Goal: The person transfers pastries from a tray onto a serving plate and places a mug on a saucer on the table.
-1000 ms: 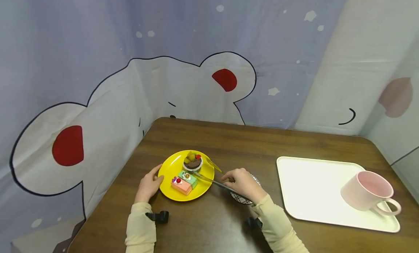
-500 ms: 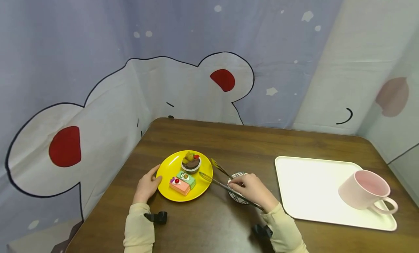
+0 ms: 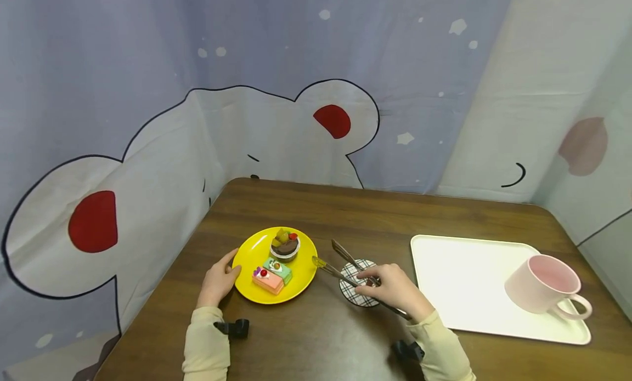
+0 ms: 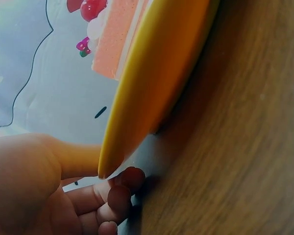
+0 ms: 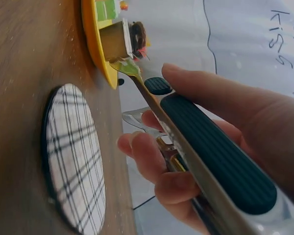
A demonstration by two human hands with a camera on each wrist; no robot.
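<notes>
Soft, even light.
The plate (image 3: pixel 250 256) is seen shining; the table (image 3: pixel 316 342) is shadowed near the right sleeve (image 3: pixel 444 348) and blurred in the left wrist view.

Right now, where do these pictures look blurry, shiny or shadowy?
Head view: pale sheen on the yellow plate; left wrist view: its underside shaded, the table softly blurred; right wrist view: bright glints on the tongs, the checked coaster fairly clear.

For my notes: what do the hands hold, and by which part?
Right hand: metal tongs, by the dark-padded arms. Left hand: yellow plate, by its rim.
</notes>
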